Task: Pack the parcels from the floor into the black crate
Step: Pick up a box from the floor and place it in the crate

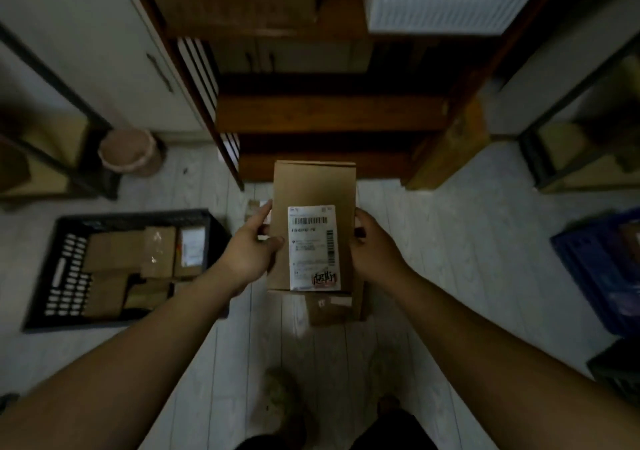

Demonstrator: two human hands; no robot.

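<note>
Pale plank floor (pixel 450 259) lies between dark shelves. The left hand (pixel 247 252) and right hand (pixel 372 245) grip the long sides of a labelled parcel (pixel 313 186), held above a second parcel (pixel 325 305) on the floor. To the left, the crate (pixel 65 269) holds packed parcels (pixel 114 252).

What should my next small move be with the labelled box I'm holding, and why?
Probably carry the labelled box left, over the black crate. The left hand and right hand grip its sides, and the crate, holding several parcels, sits on the floor to the left.
</note>
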